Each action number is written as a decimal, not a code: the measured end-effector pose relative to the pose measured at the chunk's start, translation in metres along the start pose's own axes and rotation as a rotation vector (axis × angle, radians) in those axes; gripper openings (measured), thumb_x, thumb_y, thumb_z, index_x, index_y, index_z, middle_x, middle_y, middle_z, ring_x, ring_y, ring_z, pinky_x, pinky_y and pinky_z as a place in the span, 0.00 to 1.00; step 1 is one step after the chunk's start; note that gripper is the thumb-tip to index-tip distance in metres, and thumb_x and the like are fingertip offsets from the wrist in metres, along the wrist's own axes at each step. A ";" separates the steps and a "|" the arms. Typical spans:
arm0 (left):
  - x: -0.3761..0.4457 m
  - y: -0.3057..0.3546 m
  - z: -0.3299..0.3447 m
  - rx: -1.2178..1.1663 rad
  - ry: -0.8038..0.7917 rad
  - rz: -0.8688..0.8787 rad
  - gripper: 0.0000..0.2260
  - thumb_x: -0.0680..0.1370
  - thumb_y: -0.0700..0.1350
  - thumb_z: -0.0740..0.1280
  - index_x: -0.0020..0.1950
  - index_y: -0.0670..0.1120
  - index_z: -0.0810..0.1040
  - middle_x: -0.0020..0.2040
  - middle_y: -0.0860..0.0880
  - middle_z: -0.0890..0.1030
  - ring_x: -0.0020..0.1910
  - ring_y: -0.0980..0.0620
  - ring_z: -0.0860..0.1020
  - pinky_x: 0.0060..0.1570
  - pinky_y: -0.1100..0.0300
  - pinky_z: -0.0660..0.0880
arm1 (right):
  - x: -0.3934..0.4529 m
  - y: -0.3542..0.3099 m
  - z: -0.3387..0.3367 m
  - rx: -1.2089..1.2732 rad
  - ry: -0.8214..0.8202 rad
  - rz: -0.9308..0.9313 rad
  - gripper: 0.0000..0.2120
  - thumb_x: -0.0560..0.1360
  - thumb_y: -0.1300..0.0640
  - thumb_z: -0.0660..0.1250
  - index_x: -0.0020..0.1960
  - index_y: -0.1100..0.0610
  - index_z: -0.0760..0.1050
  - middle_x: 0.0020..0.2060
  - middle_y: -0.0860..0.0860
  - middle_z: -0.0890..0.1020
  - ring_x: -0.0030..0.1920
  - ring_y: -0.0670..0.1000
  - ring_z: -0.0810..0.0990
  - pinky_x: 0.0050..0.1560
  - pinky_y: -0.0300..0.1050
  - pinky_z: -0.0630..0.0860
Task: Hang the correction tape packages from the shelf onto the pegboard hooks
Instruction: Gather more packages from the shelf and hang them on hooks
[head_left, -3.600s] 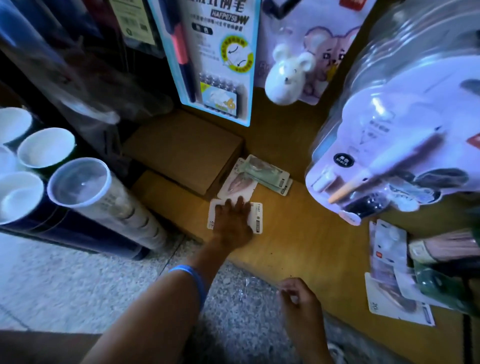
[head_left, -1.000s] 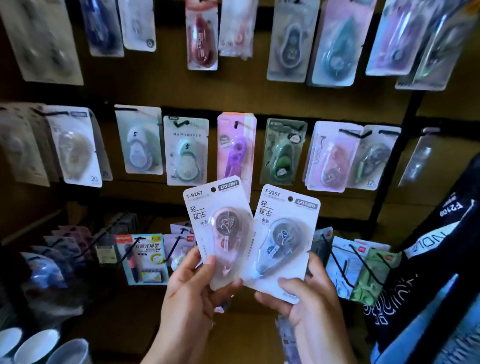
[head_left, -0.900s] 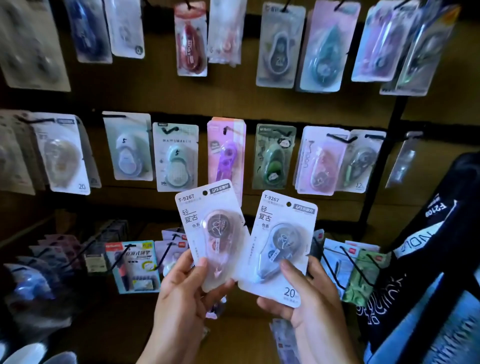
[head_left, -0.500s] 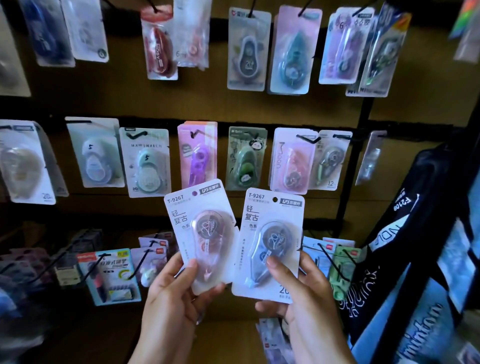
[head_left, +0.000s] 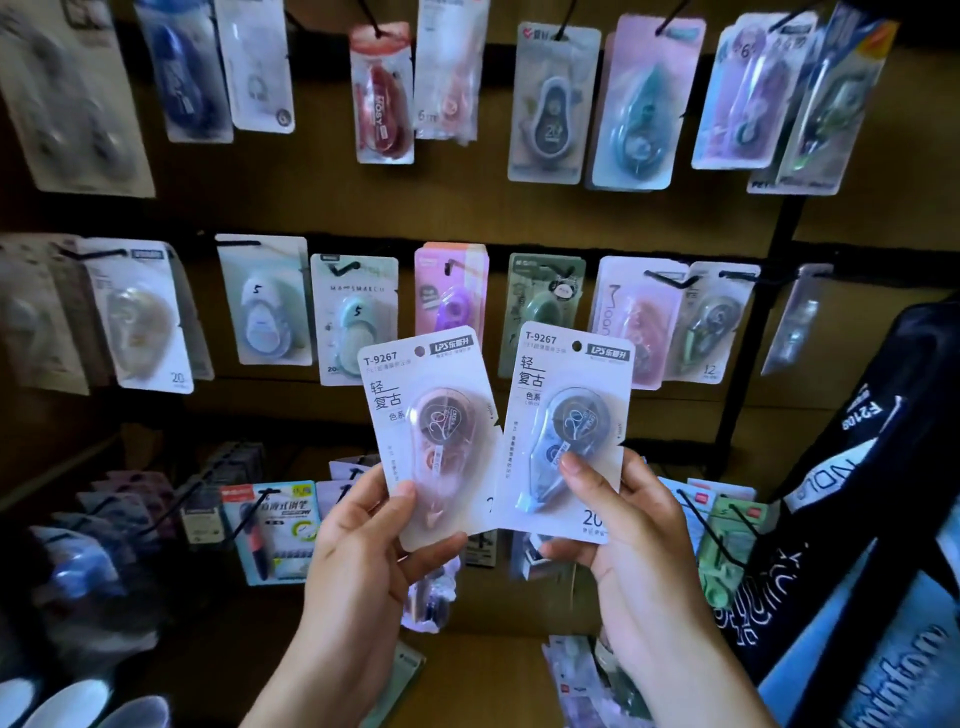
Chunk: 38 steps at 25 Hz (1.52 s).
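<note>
My left hand (head_left: 366, 540) grips the lower edge of a white correction tape package with a brownish-pink dispenser (head_left: 434, 431), thumb on its front. Beside it, my right hand (head_left: 631, 530) grips a matching package with a grey dispenser (head_left: 569, 426). Both cards stand upright, side by side, in front of the brown pegboard (head_left: 311, 202). Each card has a hang hole near its top. Black hooks (head_left: 667, 278) in the middle row carry other tape packages behind the two cards.
Rows of hanging tape packages fill the pegboard above and to both sides. Lower hooks (head_left: 249, 512) hold stationery cards at the left. A dark bag with white lettering (head_left: 852, 499) hangs at the right. Loose packages (head_left: 576, 675) lie on the shelf below my hands.
Since I reached to the low shelf, both hands have come up, each with a package. Over the last second the view swung back left and the cards stayed side by side.
</note>
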<state>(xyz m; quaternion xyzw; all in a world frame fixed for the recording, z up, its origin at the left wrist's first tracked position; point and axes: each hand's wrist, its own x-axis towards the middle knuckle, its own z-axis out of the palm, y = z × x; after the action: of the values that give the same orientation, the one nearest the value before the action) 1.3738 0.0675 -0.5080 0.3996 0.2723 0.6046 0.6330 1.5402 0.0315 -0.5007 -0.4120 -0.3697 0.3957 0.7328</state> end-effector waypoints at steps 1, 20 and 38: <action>0.001 -0.001 0.007 0.008 -0.011 -0.003 0.13 0.82 0.37 0.59 0.61 0.44 0.80 0.55 0.45 0.85 0.46 0.49 0.85 0.33 0.60 0.81 | 0.000 -0.004 -0.004 0.001 0.010 -0.003 0.12 0.70 0.57 0.73 0.52 0.57 0.81 0.48 0.58 0.86 0.34 0.55 0.82 0.29 0.48 0.76; 0.008 -0.038 0.116 0.044 -0.168 -0.028 0.12 0.81 0.35 0.58 0.56 0.44 0.80 0.50 0.47 0.87 0.42 0.51 0.86 0.35 0.57 0.83 | 0.073 -0.104 -0.116 -0.136 0.274 -0.133 0.08 0.74 0.52 0.72 0.48 0.56 0.81 0.50 0.54 0.85 0.44 0.55 0.81 0.26 0.43 0.76; 0.013 -0.034 0.096 0.051 -0.153 -0.049 0.12 0.82 0.37 0.58 0.58 0.44 0.80 0.53 0.47 0.86 0.47 0.48 0.86 0.38 0.56 0.84 | 0.072 -0.094 -0.111 -0.182 0.451 -0.230 0.06 0.75 0.54 0.71 0.43 0.56 0.77 0.37 0.50 0.83 0.33 0.52 0.81 0.21 0.40 0.73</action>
<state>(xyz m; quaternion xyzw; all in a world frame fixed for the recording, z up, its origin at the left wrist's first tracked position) 1.4734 0.0648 -0.4840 0.4540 0.2482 0.5496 0.6559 1.6923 0.0283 -0.4435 -0.5093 -0.2753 0.1733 0.7968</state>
